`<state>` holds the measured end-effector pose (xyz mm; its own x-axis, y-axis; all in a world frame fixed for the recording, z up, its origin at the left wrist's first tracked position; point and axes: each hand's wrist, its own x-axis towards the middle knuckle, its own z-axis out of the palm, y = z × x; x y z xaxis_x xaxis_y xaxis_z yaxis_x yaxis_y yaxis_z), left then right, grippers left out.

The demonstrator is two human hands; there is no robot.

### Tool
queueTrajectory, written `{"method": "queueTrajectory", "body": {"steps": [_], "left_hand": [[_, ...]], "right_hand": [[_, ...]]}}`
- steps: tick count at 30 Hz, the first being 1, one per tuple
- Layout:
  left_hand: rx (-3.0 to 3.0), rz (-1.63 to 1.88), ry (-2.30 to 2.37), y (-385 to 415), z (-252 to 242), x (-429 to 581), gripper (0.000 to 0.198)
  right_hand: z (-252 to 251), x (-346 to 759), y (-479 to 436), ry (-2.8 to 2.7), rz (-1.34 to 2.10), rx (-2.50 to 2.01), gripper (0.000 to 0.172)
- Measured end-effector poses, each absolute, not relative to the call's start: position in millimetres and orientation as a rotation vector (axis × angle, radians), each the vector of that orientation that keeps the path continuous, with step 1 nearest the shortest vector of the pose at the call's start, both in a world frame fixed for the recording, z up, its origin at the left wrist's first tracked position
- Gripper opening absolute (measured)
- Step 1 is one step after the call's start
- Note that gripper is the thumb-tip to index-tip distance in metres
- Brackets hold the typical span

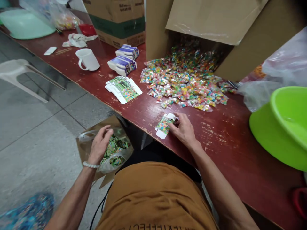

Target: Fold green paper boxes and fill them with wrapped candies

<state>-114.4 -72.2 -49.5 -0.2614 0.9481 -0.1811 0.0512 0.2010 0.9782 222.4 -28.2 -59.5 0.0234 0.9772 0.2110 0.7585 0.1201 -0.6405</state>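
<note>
Your right hand [183, 127] pinches a small printed carton [165, 125], partly folded, flat against the near edge of the worn red table [230, 140]. Your left hand [99, 143], fingers curled loosely, reaches down into a clear plastic bag [115, 153] of finished cartons set in a brown box on the floor. Just beyond the carton, a heap of wrapped candies [184, 80] spills from a tipped cardboard box [216, 22]; flat carton blanks [123, 89] lie to its left.

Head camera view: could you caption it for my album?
Right hand holds small printed carton by candy pile; left hand reaches into plastic bag.
</note>
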Motion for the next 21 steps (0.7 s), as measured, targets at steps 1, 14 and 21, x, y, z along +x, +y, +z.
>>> {"method": "queueTrajectory", "body": {"steps": [1,14,21], "left_hand": [[1.096,1.196,1.597,-70,-48,-100,0.026],[2.503,0.406,1.775,-43,-40,33,0.055],[2.377,0.639,1.758,-67,-54,28,0.053]], "right_hand": [[-60,220,-27,-1.850,0.405,-1.714,0.053],[-34,211,-25,-2.014,0.479,-2.056,0.064],[-46,207,-35,-1.627,0.787,-1.807,0.053]]}}
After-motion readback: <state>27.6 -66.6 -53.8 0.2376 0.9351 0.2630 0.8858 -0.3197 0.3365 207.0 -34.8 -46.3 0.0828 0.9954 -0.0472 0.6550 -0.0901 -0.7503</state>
